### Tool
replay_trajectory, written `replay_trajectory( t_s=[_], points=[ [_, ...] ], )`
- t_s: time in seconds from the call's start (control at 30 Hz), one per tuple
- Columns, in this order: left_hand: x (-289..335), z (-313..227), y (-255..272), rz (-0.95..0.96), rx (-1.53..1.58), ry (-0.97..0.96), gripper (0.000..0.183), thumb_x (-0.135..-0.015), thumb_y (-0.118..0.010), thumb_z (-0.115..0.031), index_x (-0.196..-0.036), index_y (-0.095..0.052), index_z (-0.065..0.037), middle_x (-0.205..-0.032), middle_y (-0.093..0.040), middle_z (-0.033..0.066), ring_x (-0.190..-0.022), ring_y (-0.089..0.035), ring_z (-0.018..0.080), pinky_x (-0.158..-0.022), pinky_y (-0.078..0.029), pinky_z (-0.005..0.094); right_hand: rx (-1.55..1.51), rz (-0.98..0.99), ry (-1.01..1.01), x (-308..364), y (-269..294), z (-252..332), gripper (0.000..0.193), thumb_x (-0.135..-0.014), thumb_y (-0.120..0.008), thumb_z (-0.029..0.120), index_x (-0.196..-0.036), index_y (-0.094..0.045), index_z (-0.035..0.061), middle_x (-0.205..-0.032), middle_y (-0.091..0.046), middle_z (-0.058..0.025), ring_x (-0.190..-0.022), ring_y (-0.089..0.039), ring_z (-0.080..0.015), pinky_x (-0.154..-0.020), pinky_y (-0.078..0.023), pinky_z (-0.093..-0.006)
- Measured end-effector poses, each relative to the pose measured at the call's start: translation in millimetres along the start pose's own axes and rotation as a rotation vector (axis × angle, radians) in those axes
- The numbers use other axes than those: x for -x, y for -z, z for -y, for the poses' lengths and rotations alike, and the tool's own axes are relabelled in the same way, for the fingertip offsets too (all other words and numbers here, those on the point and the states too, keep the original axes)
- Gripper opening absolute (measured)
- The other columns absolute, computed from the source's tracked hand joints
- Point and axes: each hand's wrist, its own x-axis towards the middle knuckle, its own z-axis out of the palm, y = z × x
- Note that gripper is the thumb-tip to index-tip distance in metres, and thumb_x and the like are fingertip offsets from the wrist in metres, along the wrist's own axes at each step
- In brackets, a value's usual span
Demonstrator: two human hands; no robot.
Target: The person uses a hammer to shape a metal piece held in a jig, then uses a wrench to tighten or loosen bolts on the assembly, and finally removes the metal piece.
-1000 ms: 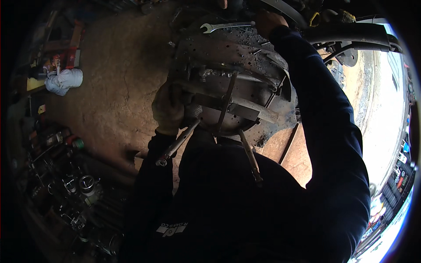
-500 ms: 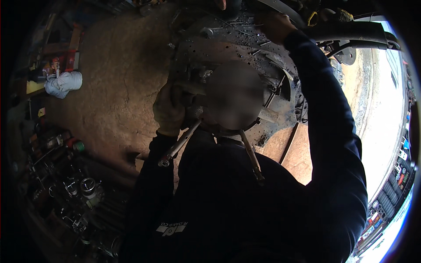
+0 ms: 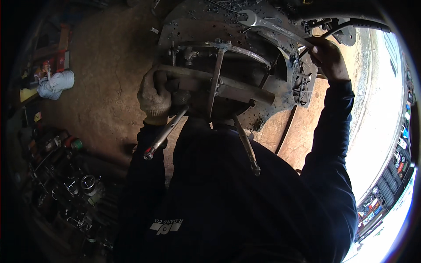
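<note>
In my right hand (image 3: 328,58), bare and closed, is a large open-end wrench (image 3: 280,29). Its jaw points left, over the far part of a dark, grimy metal plate (image 3: 193,30). My left hand (image 3: 154,94), in a light knit glove, is closed round the left end of a thick metal bar (image 3: 245,90). That bar lies across a round opening in the plate, beneath a narrow upright strip (image 3: 215,85) joined to a curved rim. Two metal rods, the left one (image 3: 166,131) and the right one (image 3: 247,147), stick out toward my body.
Dark bits litter the far edge of the plate. A black hose (image 3: 368,25) runs at the far right. Machine parts (image 3: 87,186) crowd the lower left. A person in a light top (image 3: 57,83) is at the far left. Brown floor (image 3: 105,74) shows left of the plate.
My right hand has come back from the far edge of the plate toward the right, now with the wrench in it. The left hand keeps its grip on the bar.
</note>
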Motion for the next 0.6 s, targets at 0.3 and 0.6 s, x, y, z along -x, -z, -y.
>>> replay_trajectory(
  t_s=[0.3,0.6],
  points=[
    [-6,-19,0,0.026,-0.017,0.019,0.025,-0.098,-0.063,-0.020,-0.118,-0.069,-0.005,-0.100,-0.073,0.0156,-0.088,-0.073,0.0278,-0.077,-0.058,0.0390,0.396,0.270,0.313,-79,0,15,0.023,-0.093,-0.072,0.028,-0.100,-0.072,0.0063,-0.081,-0.066,-0.0011,-0.071,-0.059,-0.0098,-0.062,-0.048,-0.0269],
    [-4,-17,3,0.019,-0.030,0.037,0.031,-0.098,-0.061,-0.030,-0.116,-0.069,-0.005,-0.101,-0.073,0.0167,-0.090,-0.073,0.0298,-0.078,-0.058,0.0397,0.733,0.539,0.208,-132,-62,103,0.032,-0.084,-0.080,0.045,-0.094,-0.079,0.0145,-0.090,-0.073,-0.0036,-0.090,-0.065,-0.0187,-0.081,-0.051,-0.0386]
  ],
)
